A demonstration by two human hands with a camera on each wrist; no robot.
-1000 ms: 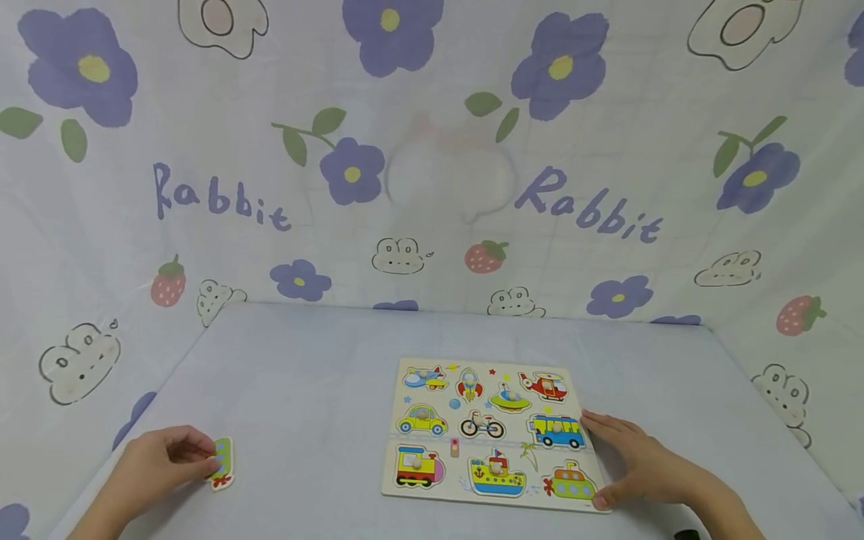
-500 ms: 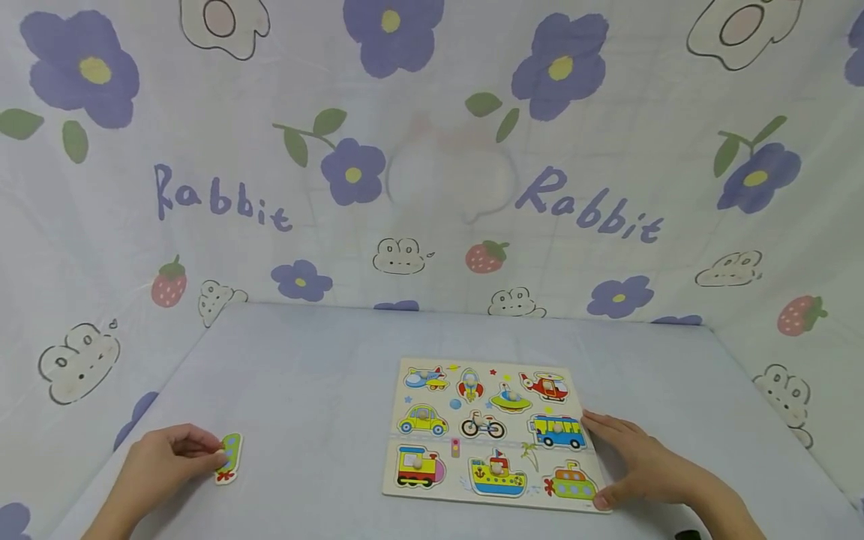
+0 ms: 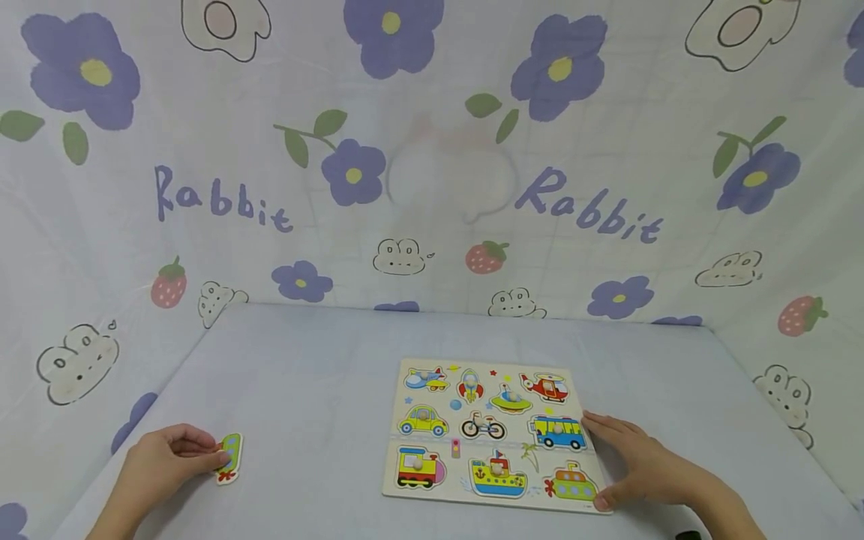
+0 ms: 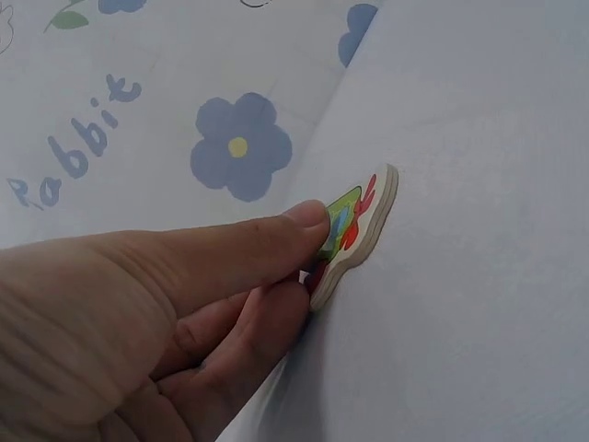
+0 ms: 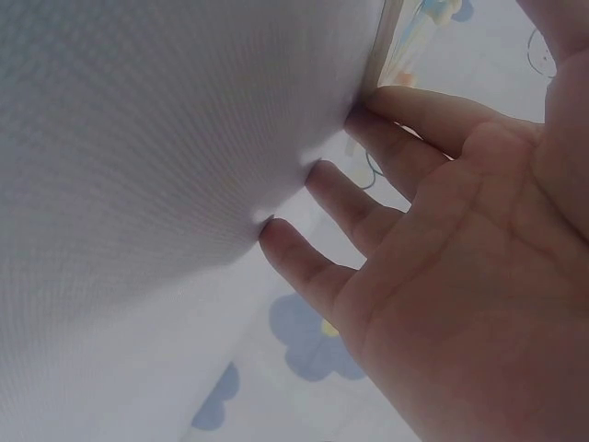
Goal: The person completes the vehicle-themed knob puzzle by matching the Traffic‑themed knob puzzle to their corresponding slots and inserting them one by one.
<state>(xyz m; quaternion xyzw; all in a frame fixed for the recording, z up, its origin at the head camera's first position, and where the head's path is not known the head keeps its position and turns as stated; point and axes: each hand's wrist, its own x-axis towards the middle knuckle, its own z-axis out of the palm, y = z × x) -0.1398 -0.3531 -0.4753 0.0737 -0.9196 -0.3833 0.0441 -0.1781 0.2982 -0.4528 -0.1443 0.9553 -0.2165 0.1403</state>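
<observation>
My left hand (image 3: 162,457) pinches a green wooden submarine puzzle piece (image 3: 232,457) between thumb and fingers at the left of the table. In the left wrist view, the piece (image 4: 363,216) shows its red propeller and pale wooden edge, and the fingertips hide part of it. To the right lies a wooden peg puzzle board (image 3: 391,465) bearing several vehicle pieces with knobs. Its submarine spot (image 3: 572,484) at the lower right shows a printed submarine without a visible knob. My right hand (image 3: 641,465) touches the board's right edge, its fingers extended, the thumb at the lower right corner.
A pale cloth covers the table (image 3: 310,390). Behind and beside it hangs a white curtain (image 3: 432,277) printed with flowers, rabbits and strawberries. A small dark object (image 3: 688,535) shows at the bottom edge, near the right forearm.
My left hand has shifted slightly right with the submarine puzzle piece, which has turned a little. The right hand and the board have stayed in place.
</observation>
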